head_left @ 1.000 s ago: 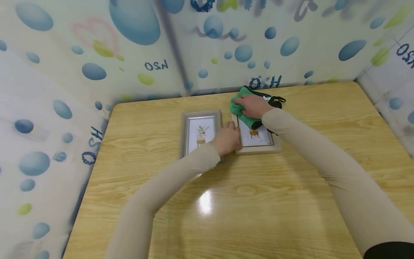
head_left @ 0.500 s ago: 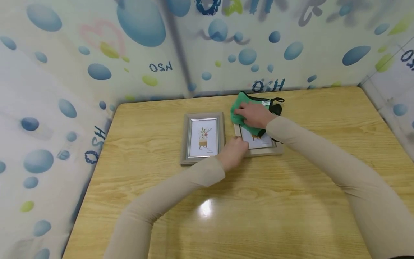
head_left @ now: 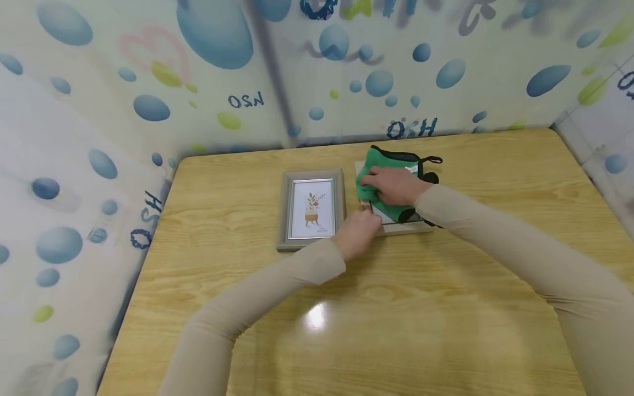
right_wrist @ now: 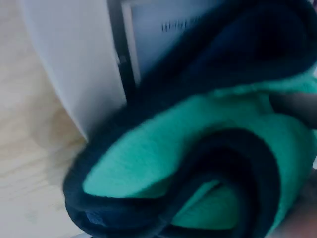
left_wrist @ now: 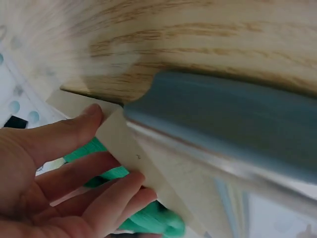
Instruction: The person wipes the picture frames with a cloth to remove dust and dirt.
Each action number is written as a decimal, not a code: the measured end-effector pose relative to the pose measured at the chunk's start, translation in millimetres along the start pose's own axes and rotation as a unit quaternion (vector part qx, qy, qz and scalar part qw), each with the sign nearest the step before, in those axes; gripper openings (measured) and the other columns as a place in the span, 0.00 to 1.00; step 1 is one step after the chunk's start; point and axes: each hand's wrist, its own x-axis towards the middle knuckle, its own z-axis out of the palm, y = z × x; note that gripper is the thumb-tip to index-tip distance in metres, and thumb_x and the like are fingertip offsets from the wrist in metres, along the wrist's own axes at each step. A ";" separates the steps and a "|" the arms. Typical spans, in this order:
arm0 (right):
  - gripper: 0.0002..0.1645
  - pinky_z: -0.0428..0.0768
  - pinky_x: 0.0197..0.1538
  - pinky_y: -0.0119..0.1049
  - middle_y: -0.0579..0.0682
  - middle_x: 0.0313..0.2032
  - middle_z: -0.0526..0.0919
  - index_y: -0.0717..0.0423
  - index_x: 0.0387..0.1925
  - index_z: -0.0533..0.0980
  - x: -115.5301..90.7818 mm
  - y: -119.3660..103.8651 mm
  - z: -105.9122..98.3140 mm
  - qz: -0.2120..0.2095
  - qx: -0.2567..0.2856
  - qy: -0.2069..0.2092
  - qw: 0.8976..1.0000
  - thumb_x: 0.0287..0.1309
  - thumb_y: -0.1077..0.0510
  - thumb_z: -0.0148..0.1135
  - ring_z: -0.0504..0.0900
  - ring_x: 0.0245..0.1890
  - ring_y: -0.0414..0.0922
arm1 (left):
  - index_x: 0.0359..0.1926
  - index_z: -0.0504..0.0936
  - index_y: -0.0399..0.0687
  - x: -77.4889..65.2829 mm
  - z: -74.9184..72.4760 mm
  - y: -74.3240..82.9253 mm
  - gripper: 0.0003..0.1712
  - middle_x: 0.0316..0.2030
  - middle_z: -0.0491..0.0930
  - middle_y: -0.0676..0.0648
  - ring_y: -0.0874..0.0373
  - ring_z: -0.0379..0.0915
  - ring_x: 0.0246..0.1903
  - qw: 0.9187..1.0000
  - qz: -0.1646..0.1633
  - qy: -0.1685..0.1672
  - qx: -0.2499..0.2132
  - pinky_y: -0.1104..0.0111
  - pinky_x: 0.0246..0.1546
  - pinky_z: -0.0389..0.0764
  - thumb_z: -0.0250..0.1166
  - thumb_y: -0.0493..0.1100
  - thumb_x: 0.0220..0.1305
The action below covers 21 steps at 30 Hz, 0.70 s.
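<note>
My right hand point(head_left: 396, 186) grips a green cleaning cloth point(head_left: 375, 159) with black edging and lays it over the light picture frame point(head_left: 408, 229), covering most of its picture. In the right wrist view, folds of the cloth point(right_wrist: 143, 153) overlap the frame's pale border point(right_wrist: 74, 54). At that frame's lower left corner, my left hand point(head_left: 359, 231) holds it. The left wrist view has the thumb on its side edge and the fingers point(left_wrist: 116, 198) bent over its front. A second, grey picture frame point(head_left: 284, 212) with a potted-plant print lies to the left.
Both frames lie on a wood-grain table point(head_left: 396, 319), towards its back edge. Behind rises a wall point(head_left: 198, 82) covered in blue and green bubble shapes. In the left wrist view, the grey frame's edge point(left_wrist: 237, 124) is close beside the left hand.
The right hand and cloth have slid down over the light frame, covering more of the picture. My left hand has shifted from its left side down to the lower left corner.
</note>
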 end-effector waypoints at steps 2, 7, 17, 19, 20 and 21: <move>0.20 0.79 0.31 0.48 0.59 0.45 0.74 0.55 0.53 0.72 7.8 4.8 0.9 0.020 -0.005 0.011 1.000 0.60 0.70 0.56 0.76 0.33 0.52 | 0.35 0.84 0.42 1.0 -0.3 0.5 0.08 0.33 0.82 0.44 0.53 0.79 0.38 1.000 0.007 -0.008 0.010 0.66 0.39 0.81 0.61 0.29 0.62; 0.22 0.79 0.38 0.52 0.62 0.49 0.74 0.55 0.57 0.70 26.0 12.7 -1.2 0.065 -0.019 0.018 0.998 0.62 0.70 0.55 0.77 0.39 0.58 | 0.35 0.85 0.42 2.9 0.4 3.9 0.09 0.34 0.83 0.43 0.51 0.79 0.39 0.999 0.020 -0.018 0.035 0.65 0.41 0.82 0.60 0.29 0.63; 0.23 0.78 0.44 0.53 0.60 0.53 0.73 0.53 0.57 0.73 22.1 1.2 0.0 0.015 -0.028 -0.001 0.999 0.61 0.70 0.57 0.75 0.47 0.60 | 0.37 0.85 0.43 4.0 2.4 6.6 0.09 0.35 0.84 0.46 0.53 0.80 0.41 0.999 0.019 -0.028 0.032 0.65 0.47 0.79 0.60 0.30 0.64; 0.23 0.79 0.43 0.52 0.59 0.53 0.74 0.53 0.56 0.75 16.7 -4.5 -0.2 -0.017 -0.027 0.001 0.999 0.59 0.70 0.58 0.75 0.46 0.59 | 0.38 0.84 0.44 4.3 1.4 6.3 0.09 0.36 0.83 0.46 0.53 0.79 0.41 0.999 0.017 -0.030 0.042 0.64 0.49 0.78 0.59 0.30 0.64; 0.23 0.79 0.42 0.52 0.58 0.52 0.74 0.53 0.55 0.76 13.6 -7.0 -0.3 -0.031 -0.024 0.004 0.999 0.59 0.70 0.59 0.75 0.45 0.59 | 0.37 0.84 0.44 4.4 0.5 6.1 0.09 0.36 0.83 0.46 0.54 0.79 0.41 0.998 0.016 -0.029 0.047 0.65 0.49 0.78 0.59 0.30 0.64; 0.21 0.80 0.42 0.52 0.58 0.51 0.75 0.53 0.53 0.77 10.7 -9.2 -0.5 -0.043 -0.020 0.005 0.999 0.58 0.70 0.59 0.76 0.45 0.59 | 0.36 0.84 0.45 4.4 -0.3 5.4 0.09 0.35 0.83 0.47 0.55 0.78 0.40 0.998 0.015 -0.029 0.049 0.65 0.47 0.78 0.58 0.30 0.64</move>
